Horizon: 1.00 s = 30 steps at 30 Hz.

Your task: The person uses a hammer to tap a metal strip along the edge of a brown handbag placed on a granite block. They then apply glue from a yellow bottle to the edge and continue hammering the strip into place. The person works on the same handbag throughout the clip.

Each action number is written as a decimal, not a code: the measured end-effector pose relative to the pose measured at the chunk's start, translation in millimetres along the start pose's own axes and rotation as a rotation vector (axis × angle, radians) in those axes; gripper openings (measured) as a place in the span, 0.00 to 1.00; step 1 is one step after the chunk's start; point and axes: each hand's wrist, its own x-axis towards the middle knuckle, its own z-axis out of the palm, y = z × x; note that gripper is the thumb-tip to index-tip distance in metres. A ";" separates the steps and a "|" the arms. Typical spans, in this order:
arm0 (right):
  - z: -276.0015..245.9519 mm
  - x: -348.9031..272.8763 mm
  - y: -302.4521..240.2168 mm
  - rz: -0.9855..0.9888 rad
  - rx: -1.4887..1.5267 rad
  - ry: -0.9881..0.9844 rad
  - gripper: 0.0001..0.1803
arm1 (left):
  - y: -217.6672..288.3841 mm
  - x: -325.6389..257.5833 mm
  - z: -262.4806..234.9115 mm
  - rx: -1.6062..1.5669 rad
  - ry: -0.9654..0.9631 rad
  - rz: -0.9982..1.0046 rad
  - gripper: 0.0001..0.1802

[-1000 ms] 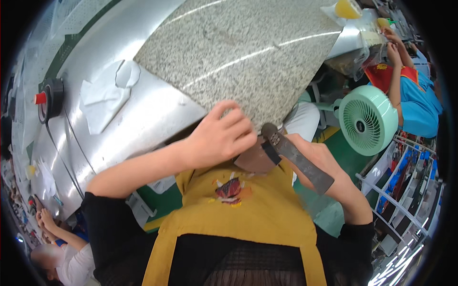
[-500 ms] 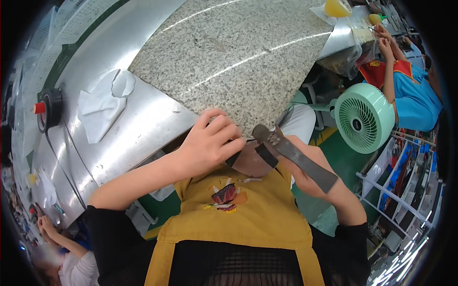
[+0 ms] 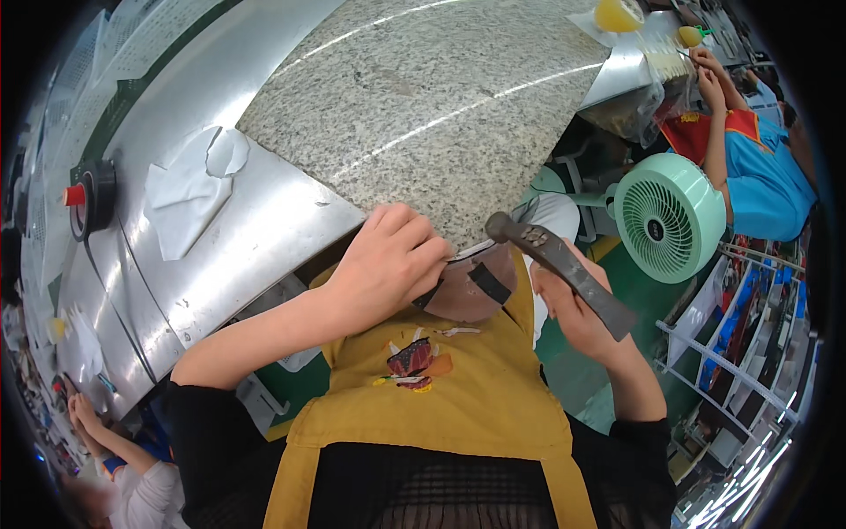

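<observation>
At the near edge of the speckled stone slab, my left hand is closed on a thin brownish-pink piece with black patches. The piece has a rounded lower edge and hangs in front of my mustard apron; its upper side meets the slab's edge. What my left fingertips do behind it is partly hidden. My right hand grips a hammer, its handle mostly hidden. The dark metal hammer head is held right of the piece, apart from it.
A metal table to the left bears a white cloth-like sheet and a black round device with a red top. On the right stand a mint-green fan and a wire rack. Co-workers sit at far right and lower left.
The hammer has moved right and slightly up, away from the piece, with my right hand. More of the piece shows. My left hand stays nearly in place.
</observation>
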 end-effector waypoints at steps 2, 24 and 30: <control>-6.5 -3.4 3.5 0.029 -0.053 -0.008 0.13 | 5.2 2.4 4.5 -0.096 0.032 -0.046 0.10; 7.6 0.3 2.6 -0.031 -0.140 -0.072 0.13 | -12.6 6.0 12.6 0.253 0.028 0.342 0.17; 11.3 0.1 -5.2 -0.218 -0.224 0.027 0.12 | -11.1 5.7 9.5 0.170 0.077 0.237 0.17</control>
